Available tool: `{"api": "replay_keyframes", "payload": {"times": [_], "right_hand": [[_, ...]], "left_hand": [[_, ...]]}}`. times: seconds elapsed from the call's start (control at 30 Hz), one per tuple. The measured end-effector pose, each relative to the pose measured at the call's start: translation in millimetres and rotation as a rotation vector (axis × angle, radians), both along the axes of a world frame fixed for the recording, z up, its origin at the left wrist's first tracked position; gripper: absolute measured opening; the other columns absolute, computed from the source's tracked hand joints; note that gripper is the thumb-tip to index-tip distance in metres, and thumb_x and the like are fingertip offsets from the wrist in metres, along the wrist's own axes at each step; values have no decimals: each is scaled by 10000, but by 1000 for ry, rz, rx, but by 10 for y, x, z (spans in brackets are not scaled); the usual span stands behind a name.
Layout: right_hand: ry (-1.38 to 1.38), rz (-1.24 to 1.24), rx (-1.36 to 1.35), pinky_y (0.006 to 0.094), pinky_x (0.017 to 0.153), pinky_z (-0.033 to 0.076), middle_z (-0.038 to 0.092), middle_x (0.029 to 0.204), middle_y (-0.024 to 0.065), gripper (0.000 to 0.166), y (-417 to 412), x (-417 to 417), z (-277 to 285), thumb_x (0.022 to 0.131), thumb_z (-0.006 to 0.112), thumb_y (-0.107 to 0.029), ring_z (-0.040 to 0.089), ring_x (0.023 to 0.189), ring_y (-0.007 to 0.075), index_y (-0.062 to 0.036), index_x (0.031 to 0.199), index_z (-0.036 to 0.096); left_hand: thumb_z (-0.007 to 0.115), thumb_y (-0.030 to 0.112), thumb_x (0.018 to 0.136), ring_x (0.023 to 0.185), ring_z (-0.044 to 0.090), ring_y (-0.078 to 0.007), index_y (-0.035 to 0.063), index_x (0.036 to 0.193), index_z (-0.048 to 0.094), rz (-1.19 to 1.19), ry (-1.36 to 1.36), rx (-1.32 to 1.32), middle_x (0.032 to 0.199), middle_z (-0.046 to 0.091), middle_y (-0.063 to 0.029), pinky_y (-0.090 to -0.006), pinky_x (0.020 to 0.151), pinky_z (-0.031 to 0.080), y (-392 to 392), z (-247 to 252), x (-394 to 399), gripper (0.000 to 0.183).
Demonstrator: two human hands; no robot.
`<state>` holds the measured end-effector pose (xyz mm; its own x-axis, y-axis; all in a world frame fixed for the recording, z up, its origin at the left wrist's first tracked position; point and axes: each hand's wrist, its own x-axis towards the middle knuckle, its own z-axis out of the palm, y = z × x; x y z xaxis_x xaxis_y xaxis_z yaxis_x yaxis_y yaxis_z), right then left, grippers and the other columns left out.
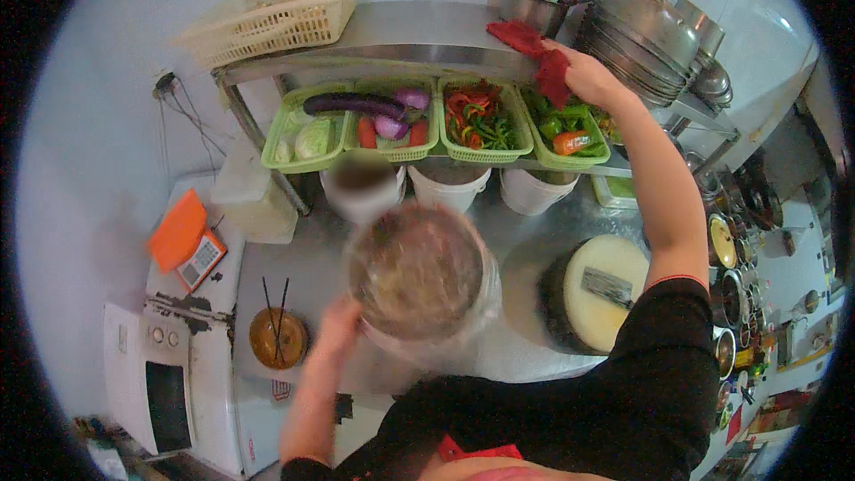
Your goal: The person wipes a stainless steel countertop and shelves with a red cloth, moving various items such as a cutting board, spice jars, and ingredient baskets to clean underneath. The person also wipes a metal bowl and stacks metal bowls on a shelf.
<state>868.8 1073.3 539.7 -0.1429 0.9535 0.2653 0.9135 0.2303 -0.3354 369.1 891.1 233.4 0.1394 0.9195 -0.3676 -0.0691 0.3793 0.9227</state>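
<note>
My right hand [586, 78] is stretched forward to the upper steel shelf, gripping a dark red cloth [554, 73] that lies partly over the shelf edge. My left hand [339, 322], blurred, holds the near left rim of a large round bucket [491, 294]. A clear plastic liner seems to hang around the bucket's side. Inside are pale brownish contents [417, 270], too smeared to identify. To the right a cleaver [606, 287] lies flat on a thick round chopping block [588, 321]. Left of my left hand sits a brown bowl [277, 347] with two chopsticks [279, 321] in it.
Green baskets [485, 150] of cut peppers, eggplant, onions and cabbage line the lower shelf. Several white pails [451, 194] stand beneath. A cream basket [294, 27], a utensil pot [534, 10] and stacked metal pans [641, 33] occupy the upper shelf. Stacked plastic containers [257, 204] are left.
</note>
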Motion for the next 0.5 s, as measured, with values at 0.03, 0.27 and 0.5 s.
{"api": "replay_keyframes", "payload": {"times": [0.03,0.27,0.5], "right_hand": [[9,-12,8,343,1067,392,545,1401,177,523,-42,98,-36,942,479,-174,542,1262,309,-71,1454,445],[-187,-9,322,363,1151,319,453,1489,173,571,141,528,-459,884,457,-105,437,1365,320,-34,1450,440],[-126,28,252,367,1158,314,428,1506,175,591,23,430,-256,868,439,-134,418,1378,328,-43,1452,444]], "left_hand": [[597,172,853,706,560,-127,47,1010,618,85,-124,-72,876,624,-25,-297,592,456,141,405,-40,201],[588,185,890,692,572,-173,40,990,595,118,-119,259,865,610,-65,-321,531,492,1280,2593,431,176],[610,142,854,676,540,-159,57,906,584,181,-67,343,822,584,-48,-315,510,420,1647,3084,843,103]]}}
